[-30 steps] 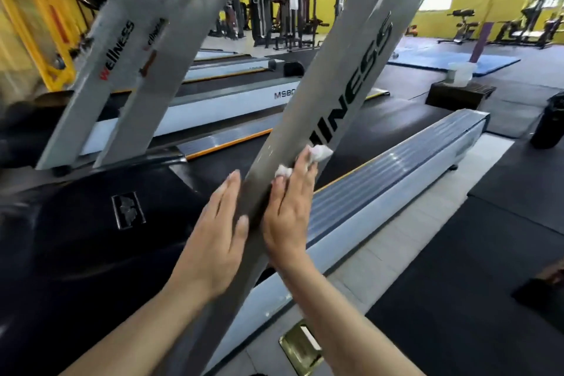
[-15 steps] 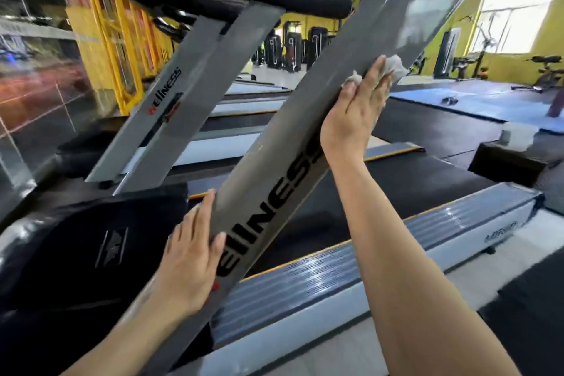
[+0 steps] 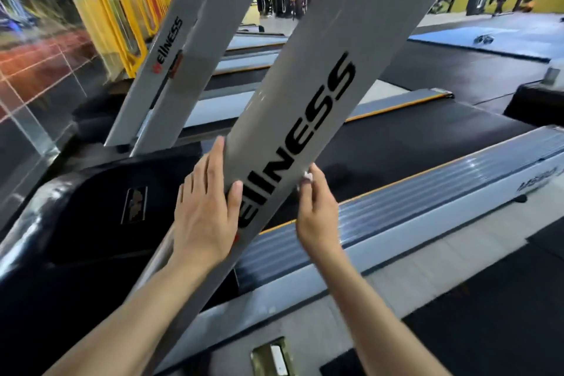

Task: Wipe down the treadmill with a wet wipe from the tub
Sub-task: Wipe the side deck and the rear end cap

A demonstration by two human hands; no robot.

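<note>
The treadmill's grey slanted upright (image 3: 308, 107), lettered "wellness", crosses the middle of the view above the black belt (image 3: 406, 140). My left hand (image 3: 207, 207) lies flat on the upright's lower left edge, fingers straight. My right hand (image 3: 317, 207) is at the upright's right edge, fingers curled round a white wet wipe (image 3: 307, 176), of which only a small bit shows at the fingertips. The tub is hard to make out; a pale blurred shape (image 3: 553, 76) stands on a dark box at the far right.
A black motor cover (image 3: 122, 207) lies left of my hands. The grey side rail (image 3: 427, 201) runs to the right. A second grey upright (image 3: 171, 49) and more treadmills stand behind. A glass wall and yellow frame (image 3: 100, 9) close the left. Blue mats (image 3: 488, 36) lie far right.
My right hand has slid the wipe down from high on the upright to its lower right edge. My left hand stays on the lower left edge. The view has tilted down.
</note>
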